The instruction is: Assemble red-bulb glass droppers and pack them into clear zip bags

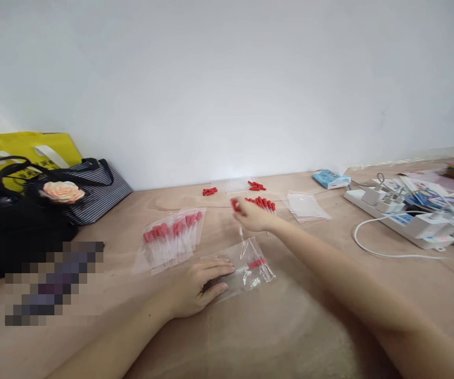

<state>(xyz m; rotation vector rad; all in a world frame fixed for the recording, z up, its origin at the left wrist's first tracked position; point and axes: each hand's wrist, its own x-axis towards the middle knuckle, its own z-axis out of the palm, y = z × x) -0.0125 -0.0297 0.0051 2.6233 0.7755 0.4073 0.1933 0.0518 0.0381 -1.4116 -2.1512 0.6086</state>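
My left hand [209,281] lies flat, fingers stretched out, on the left part of a clear plastic bag [230,287]. Inside that bag shows a red-topped dropper [257,262]. Above the bag, my right hand [248,215] is closed round another red-topped dropper [235,205], its thin clear stem pointing down. Just behind the right hand, a row of red-topped droppers [264,203] lies on the table, partly covered by it. To the left, several small bags [164,258] with red-topped droppers in them overlap in a fan.
Loose red rubber tops [210,191] and more red tops [256,186] lie by the wall, with clear stems between them. Flat bags [306,206] are stacked at right, near a blue packet [329,179] and a power strip [404,221] with cables. A striped bag [96,192] stands left.
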